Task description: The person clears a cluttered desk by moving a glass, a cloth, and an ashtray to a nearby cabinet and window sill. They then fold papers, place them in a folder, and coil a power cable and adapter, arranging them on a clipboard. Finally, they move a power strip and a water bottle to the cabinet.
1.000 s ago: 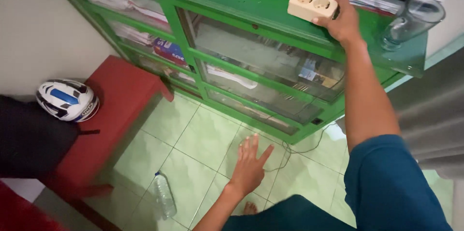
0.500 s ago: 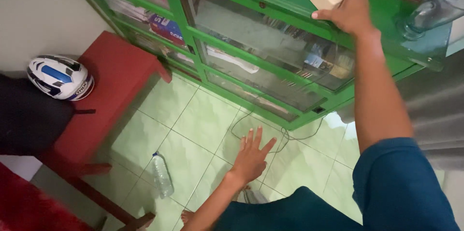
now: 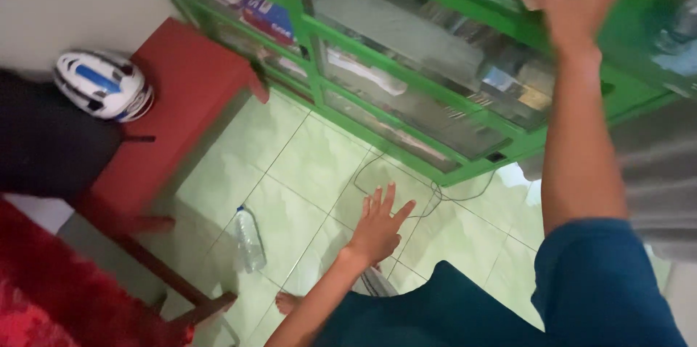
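Dim indoor light, heavy motion blur, worst toward the top edge.

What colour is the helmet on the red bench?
White with blue panels, helmet, seen in the head view.

Well left of the raised right grip, a blue and red printed package stands behind the cabinet glass, and a clear plastic bottle lies left of the left grip.

A white and blue helmet is seen resting on a red bench — a clear plastic bottle lies on the green tiled floor nearby.
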